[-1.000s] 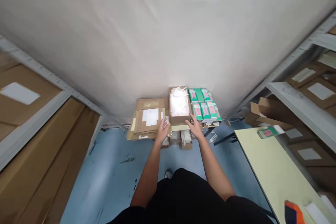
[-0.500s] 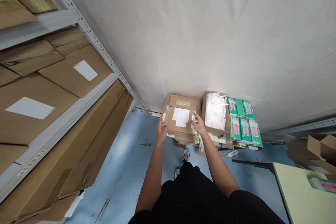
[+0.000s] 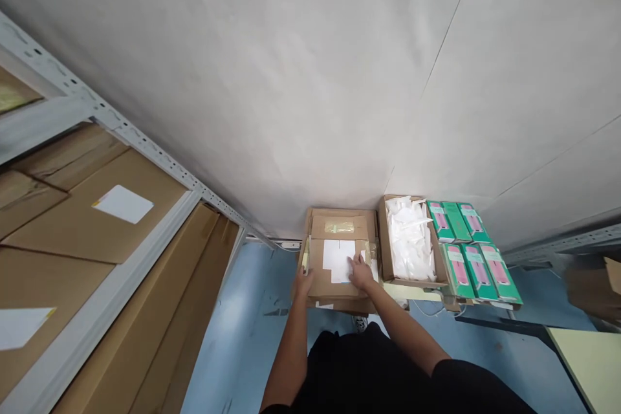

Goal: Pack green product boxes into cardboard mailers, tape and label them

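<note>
Cardboard stack (image 3: pixel 318 272) at both hands (image 3: pixel 361 274), long axis toward the wall (image 3: pixel 310 90).

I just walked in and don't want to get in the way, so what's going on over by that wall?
A person has both hands at a cardboard stack: the left hand at its left edge, the right hand over its top, fingertips at a white label. Beside the stack, an open cardboard box holds white items, and green boxes stand in two rows to the right.
</note>
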`<state>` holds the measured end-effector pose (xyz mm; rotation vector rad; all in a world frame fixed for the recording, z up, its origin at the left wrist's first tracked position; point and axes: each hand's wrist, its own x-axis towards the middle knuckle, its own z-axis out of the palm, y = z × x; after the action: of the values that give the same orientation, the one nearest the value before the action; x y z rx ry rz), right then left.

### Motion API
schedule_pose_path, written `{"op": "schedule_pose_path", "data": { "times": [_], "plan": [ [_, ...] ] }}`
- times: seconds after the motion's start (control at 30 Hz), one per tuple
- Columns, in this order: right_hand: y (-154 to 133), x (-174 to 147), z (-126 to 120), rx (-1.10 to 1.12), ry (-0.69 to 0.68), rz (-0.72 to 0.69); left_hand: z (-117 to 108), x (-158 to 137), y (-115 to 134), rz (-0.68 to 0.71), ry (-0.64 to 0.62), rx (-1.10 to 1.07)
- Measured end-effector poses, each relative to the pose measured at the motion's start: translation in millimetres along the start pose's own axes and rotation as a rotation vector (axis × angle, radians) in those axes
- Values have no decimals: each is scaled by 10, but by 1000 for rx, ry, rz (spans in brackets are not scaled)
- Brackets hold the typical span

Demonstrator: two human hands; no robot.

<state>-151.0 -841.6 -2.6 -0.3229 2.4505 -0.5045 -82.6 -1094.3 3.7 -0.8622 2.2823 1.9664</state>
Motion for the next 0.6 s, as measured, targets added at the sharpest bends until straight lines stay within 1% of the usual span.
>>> {"op": "schedule_pose_path", "data": {
  "times": [0.1,0.13,0.23,0.3,0.33,0.4,0.47,0.5,0.57,0.6],
  "plan": [
    [-60,53,120,-36,25,-44,-107,81,-101,-125,64,106],
    [-89,67,135,-36,29,-52,-149,104,-129,-149,66,126],
    [-223,92,145,-15,23,-24,-286,188,-171,-170,29,190],
    [-336,90,166,31,57,15,-375,267,-162,-153,-8,255],
    [-389,82,187,64,105,35,-419,314,-148,-135,-23,279],
    [-473,47,247,143,254,102,-504,418,-111,-95,-36,287],
    [-520,-13,315,246,416,207,-591,533,-73,-48,-23,262],
    [-531,-53,348,314,474,256,-635,592,-57,-26,-14,248],
    [-544,-140,407,496,535,313,-727,707,-32,10,-28,201],
    [-552,-184,432,602,548,318,-774,759,-23,25,-60,154]
  ]
}}
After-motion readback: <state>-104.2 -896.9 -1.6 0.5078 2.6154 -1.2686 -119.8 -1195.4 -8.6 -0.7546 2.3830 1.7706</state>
